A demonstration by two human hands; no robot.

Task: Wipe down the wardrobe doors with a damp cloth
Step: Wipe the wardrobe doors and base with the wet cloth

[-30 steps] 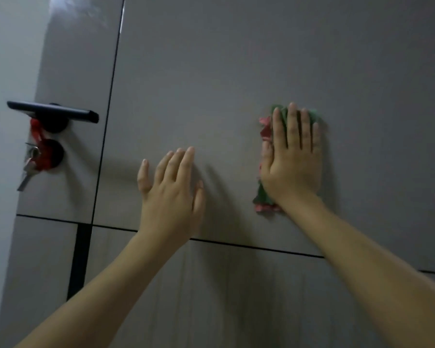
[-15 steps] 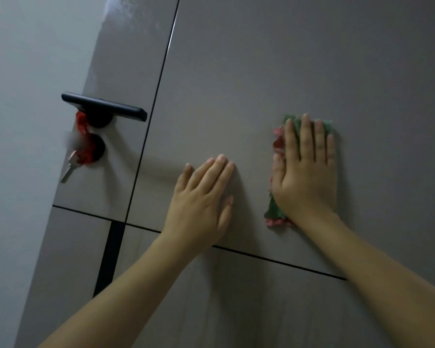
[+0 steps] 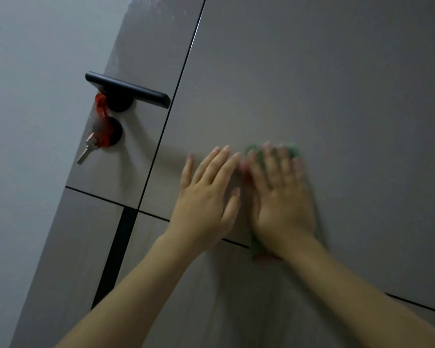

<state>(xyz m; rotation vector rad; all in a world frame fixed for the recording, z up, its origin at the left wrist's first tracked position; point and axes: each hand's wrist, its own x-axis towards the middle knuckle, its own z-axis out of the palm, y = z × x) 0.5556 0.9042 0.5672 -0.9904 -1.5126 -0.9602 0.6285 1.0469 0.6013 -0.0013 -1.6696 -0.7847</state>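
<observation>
Flat under right hand (image 3: 283, 197), green-and-red cloth (image 3: 256, 243) pressed to wardrobe door (image 3: 312, 84) | left hand (image 3: 206, 194) spread bare just beside | probably soft, limp, light; best handled under a flat palm

Smooth matt wardrobe door (image 3: 312, 84) (faint sheen), matt black handle (image 3: 128, 90), metal key (image 3: 86, 149).

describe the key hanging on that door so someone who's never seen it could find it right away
Start at the black lever handle on the narrow grey door panel, left of the big panel where both hands are. Below it sits a round black lock, and the key dangles at its lower left by a red tag. It is the only small silver metal piece there.
</observation>
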